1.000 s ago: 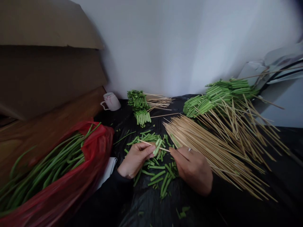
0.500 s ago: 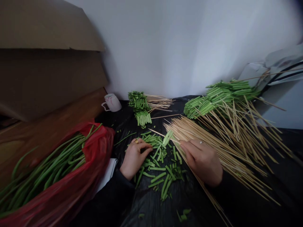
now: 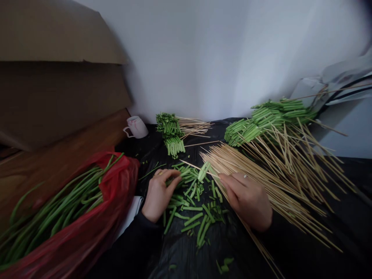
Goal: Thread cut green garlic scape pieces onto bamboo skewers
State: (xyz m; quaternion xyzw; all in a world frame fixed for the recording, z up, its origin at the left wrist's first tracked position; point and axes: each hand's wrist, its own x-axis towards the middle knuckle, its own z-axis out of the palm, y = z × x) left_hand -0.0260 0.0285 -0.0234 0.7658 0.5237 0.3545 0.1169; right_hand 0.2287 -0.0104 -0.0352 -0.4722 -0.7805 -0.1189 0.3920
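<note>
My right hand (image 3: 247, 199) is closed on a bamboo skewer (image 3: 191, 164) whose tip points left. A few cut green bean pieces (image 3: 204, 171) sit side by side on that skewer, a little way in from the tip. At the left edge of the loose cut bean pieces (image 3: 193, 219), my left hand (image 3: 159, 192) has thumb and forefinger curled toward each other. What lies between its fingertips, if anything, I cannot make out. Under and beside my right hand spreads a pile of bare skewers (image 3: 261, 180).
Finished bean skewers lie in a stack at the back (image 3: 173, 133) and a larger one at the right (image 3: 270, 116). A red plastic bag (image 3: 122, 186) holds long green beans (image 3: 66, 209). A white mug (image 3: 136, 127) and a cardboard box (image 3: 64, 81) stand at the left.
My left hand has drawn slightly left and up, away from the middle of the bean pieces. My right hand still holds the skewer in nearly the same place.
</note>
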